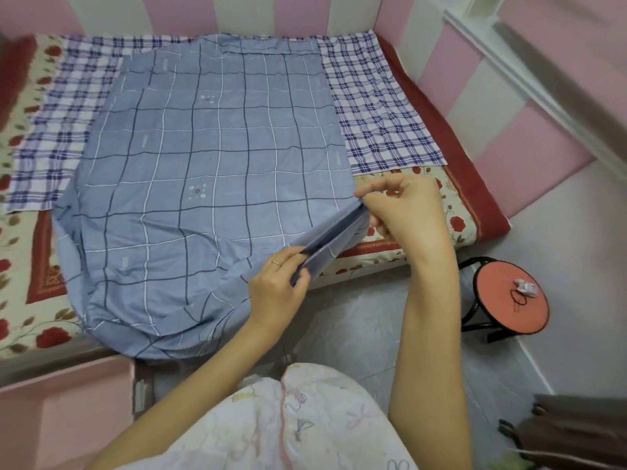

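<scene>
A person in a pale printed top (298, 422) stands at a bed (23, 252), left hand (276, 286) and right hand (403, 212) each pinching the near right edge of a blue checked sheet (210, 164) spread flat across it. The step looks best done by holding that hem taut between both grips and matching its layers evenly before folding.

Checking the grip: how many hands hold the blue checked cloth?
2. The left hand pinches the near edge of the blue cloth; the right hand pinches it farther along.
</scene>
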{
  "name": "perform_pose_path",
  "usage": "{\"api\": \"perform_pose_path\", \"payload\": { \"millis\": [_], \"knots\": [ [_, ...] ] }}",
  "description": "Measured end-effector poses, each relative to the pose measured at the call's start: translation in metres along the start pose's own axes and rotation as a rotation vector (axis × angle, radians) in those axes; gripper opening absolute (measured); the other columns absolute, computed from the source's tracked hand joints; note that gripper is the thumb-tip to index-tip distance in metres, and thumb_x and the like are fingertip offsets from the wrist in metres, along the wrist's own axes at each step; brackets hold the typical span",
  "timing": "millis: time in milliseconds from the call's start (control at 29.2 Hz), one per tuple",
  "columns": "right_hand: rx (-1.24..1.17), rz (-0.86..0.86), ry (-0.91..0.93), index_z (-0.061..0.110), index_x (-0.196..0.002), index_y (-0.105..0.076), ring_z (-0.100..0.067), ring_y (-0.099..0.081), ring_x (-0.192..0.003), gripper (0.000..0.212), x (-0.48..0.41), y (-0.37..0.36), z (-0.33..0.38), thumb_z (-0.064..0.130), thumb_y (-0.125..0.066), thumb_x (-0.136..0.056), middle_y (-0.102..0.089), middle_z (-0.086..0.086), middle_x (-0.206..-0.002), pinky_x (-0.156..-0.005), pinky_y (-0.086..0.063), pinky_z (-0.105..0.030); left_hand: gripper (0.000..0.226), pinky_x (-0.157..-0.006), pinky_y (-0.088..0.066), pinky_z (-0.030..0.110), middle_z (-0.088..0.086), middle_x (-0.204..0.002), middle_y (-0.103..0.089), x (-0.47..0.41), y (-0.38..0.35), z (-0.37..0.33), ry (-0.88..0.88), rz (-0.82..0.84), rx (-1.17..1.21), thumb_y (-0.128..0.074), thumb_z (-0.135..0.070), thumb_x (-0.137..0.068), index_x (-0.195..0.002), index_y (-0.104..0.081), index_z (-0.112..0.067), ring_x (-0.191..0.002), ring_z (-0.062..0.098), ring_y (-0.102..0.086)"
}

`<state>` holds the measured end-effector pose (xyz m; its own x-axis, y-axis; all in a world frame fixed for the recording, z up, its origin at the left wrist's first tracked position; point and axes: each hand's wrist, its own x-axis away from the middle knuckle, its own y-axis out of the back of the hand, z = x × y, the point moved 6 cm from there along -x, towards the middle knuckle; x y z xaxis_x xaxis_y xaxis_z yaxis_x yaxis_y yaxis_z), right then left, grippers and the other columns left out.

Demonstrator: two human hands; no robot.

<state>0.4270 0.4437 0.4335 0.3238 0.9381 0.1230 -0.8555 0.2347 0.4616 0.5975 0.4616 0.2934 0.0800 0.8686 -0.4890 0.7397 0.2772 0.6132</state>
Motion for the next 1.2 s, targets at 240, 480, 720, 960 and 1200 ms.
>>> {"api": "perform_pose_path", "payload": {
  "millis": [240, 480, 720, 960, 1200],
  "knots": [
    [-0.072, 0.195, -0.066, 0.003, -0.1, -0.067, -0.016, -0.065, -0.056, 0.025, -0.019, -0.004, -0.003, 0.004, -0.043, -0.096, -0.068, -0.011, -0.065, -0.058, -0.059, -0.025, 0.025, -0.08, -0.051, 0.025, 0.004, -0.092, -0.073, -0.027, 0.043, 0.031, 0.036, -0.033, 0.072, -0.054, -0.02, -0.083, -0.087, -0.074, -0.006, -0.085, 0.009, -0.062],
    [0.03, 0.547, 0.098, 0.011, -0.113, -0.066, 0.0, -0.068, -0.087, 0.029, -0.029, -0.011, 0.008, 0.006, -0.067, -0.084, -0.075, -0.002, -0.094, -0.073, -0.048, -0.008, 0.016, -0.078, -0.046, 0.015, 0.003, -0.09, -0.07, -0.07, 0.094, 0.05, -0.014, -0.025, 0.024, -0.058, -0.01, -0.084, -0.089, -0.07, -0.002, -0.081, 0.007, -0.059],
    [0.078, 0.201, 0.402, 0.013, -0.086, -0.071, -0.014, -0.06, -0.078, 0.014, -0.062, -0.024, 0.036, 0.023, -0.062, -0.091, -0.062, 0.0, -0.081, -0.081, -0.053, -0.026, 0.023, -0.074, -0.049, 0.016, -0.008, -0.085, -0.059, -0.089, 0.113, 0.049, 0.005, -0.053, 0.078, -0.049, -0.02, -0.089, -0.087, -0.064, -0.003, -0.077, -0.002, -0.053],
    [-0.188, 0.015, 0.652, 0.018, -0.089, -0.063, 0.009, -0.053, -0.078, 0.016, -0.05, -0.038, 0.07, 0.012, -0.051, -0.096, -0.06, 0.014, -0.082, -0.072, -0.042, -0.01, 0.016, -0.065, -0.047, 0.03, -0.003, -0.083, -0.063, -0.082, 0.104, 0.053, 0.019, -0.127, -0.044, -0.048, -0.018, -0.077, -0.083, -0.062, -0.014, -0.07, 0.012, -0.055],
    [-0.293, -0.106, 0.579, 0.022, -0.076, -0.05, 0.001, -0.033, -0.054, 0.028, -0.053, -0.032, 0.063, 0.019, -0.039, -0.102, -0.037, 0.008, -0.062, -0.053, -0.029, -0.014, 0.011, -0.061, -0.045, 0.031, -0.008, -0.076, -0.056, -0.044, 0.049, 0.085, 0.335, -0.006, 0.025, -0.053, -0.016, -0.069, -0.077, -0.06, -0.017, -0.07, 0.011, -0.051]
  ]
}}
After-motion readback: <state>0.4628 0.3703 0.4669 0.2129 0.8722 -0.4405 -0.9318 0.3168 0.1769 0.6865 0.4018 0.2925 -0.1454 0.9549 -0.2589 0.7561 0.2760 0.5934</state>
